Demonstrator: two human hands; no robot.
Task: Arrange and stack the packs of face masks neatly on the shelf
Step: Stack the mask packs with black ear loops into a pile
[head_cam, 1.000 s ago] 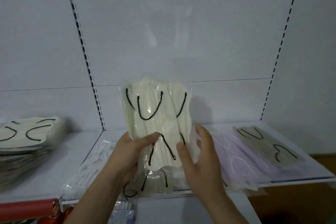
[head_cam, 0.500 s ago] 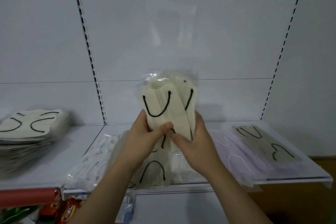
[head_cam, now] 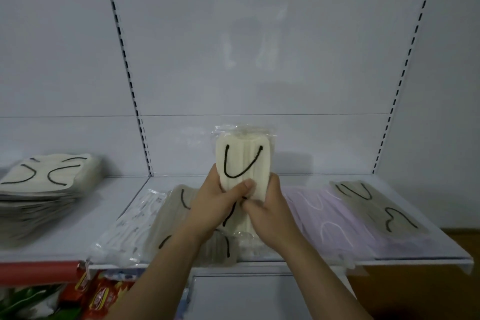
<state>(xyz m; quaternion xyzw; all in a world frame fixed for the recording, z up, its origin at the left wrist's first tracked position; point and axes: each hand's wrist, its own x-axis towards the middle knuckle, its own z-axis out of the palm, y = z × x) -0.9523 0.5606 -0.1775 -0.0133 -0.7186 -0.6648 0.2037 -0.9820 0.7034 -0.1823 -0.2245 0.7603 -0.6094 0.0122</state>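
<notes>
The cream pack of face masks (head_cam: 244, 163) stands upright in the middle of the view, lifted above the white shelf (head_cam: 109, 215), its clear wrapper bunched at the top and a black ear loop curving across its front. Both hands have it by its lower half. The left hand (head_cam: 220, 202) wraps round the pack's left edge, thumb laid across the front. The right hand (head_cam: 270, 208) closes on the right edge from the other side, fingers curled behind and thumb meeting the front low down. The two thumbs sit just beside each other.

Under the forearms, flat on the shelf, lie more packs: a beige pack with black loops (head_cam: 179, 218) beneath the left wrist, and to its left a white pack (head_cam: 130, 226) reaching the shelf's front lip. To the right of the hands a lilac pack (head_cam: 324, 218) lies flat, and a grey-beige pack (head_cam: 374, 205) rests partly on top of it, towards the back. How many packs lie directly below the hands I cannot quite tell, as the arms cover them.

Far left, on the neighbouring shelf bay, a tall stack of cream packs (head_cam: 39, 195) sits well apart. Below the shelf, at the lower left, red snack packets (head_cam: 101, 293) show.
</notes>
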